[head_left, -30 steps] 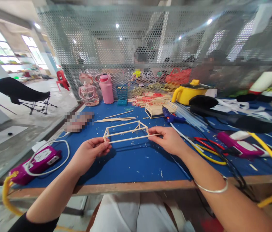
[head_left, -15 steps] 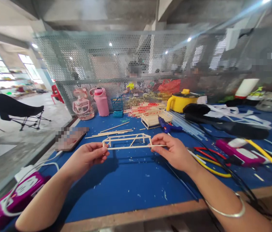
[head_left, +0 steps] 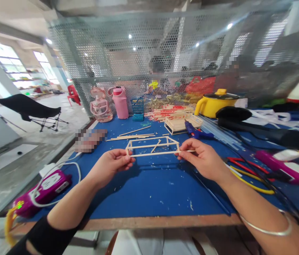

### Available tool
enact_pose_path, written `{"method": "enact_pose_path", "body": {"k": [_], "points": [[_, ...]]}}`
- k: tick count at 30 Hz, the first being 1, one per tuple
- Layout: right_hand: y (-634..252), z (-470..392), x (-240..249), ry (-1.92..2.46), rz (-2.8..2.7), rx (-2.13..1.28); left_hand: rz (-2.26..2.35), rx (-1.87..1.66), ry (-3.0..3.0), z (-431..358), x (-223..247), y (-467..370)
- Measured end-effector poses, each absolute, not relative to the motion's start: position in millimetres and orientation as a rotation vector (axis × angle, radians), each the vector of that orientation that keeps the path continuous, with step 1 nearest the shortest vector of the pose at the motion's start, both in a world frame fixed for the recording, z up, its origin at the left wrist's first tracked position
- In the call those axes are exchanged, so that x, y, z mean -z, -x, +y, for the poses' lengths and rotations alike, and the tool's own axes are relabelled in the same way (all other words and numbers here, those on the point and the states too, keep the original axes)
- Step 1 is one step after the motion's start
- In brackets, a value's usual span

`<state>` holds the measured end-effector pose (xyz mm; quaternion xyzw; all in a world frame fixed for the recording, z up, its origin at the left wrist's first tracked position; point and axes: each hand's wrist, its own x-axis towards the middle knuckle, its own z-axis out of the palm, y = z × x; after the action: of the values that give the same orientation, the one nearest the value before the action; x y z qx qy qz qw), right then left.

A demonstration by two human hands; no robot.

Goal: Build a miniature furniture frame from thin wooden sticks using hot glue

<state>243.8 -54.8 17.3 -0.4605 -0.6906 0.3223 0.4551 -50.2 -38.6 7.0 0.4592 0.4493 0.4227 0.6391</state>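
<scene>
A small frame of thin wooden sticks (head_left: 154, 154) is held level above the blue tabletop, one long stick along its near side. My left hand (head_left: 117, 161) pinches its left end between thumb and fingers. At the other end, my right hand (head_left: 198, 156) grips the near corner, and a stick end pokes out past the thumb. Behind the frame lie several loose sticks (head_left: 132, 136). Farther back stands a finished-looking stick tray (head_left: 182, 124), with a blue glue gun (head_left: 195, 131) beside it.
Red-tipped sticks (head_left: 169, 112) are heaped near the mesh screen (head_left: 122, 60). A yellow pot (head_left: 215, 106), clear glue sticks (head_left: 218, 129) and pliers (head_left: 250, 170) occupy the right. Pink bottles (head_left: 120, 102), a phone (head_left: 92, 140) and a purple power strip (head_left: 43, 191) are on the left.
The camera view has shifted, so the whole scene sits farther right and slightly higher. Both hands keep hold of the stick frame, which looks much the same.
</scene>
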Motion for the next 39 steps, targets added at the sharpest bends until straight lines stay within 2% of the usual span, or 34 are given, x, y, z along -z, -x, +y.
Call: {"method": "enact_pose_path", "body": {"k": [19,28,39], "points": [[-246.9,-52.5,-16.4,1.132,-1.659,-0.888,1.091,-1.021,-1.338,-39.8,-6.5,48.9],[-241.6,-50.5,-13.3,1.153,-1.628,-0.963,1.103,-0.929,-1.241,-44.8,-13.0,50.5],[-241.5,-56.6,-16.9,0.974,-1.668,-1.075,1.08,-0.939,-1.18,-41.3,-13.7,55.5]]}}
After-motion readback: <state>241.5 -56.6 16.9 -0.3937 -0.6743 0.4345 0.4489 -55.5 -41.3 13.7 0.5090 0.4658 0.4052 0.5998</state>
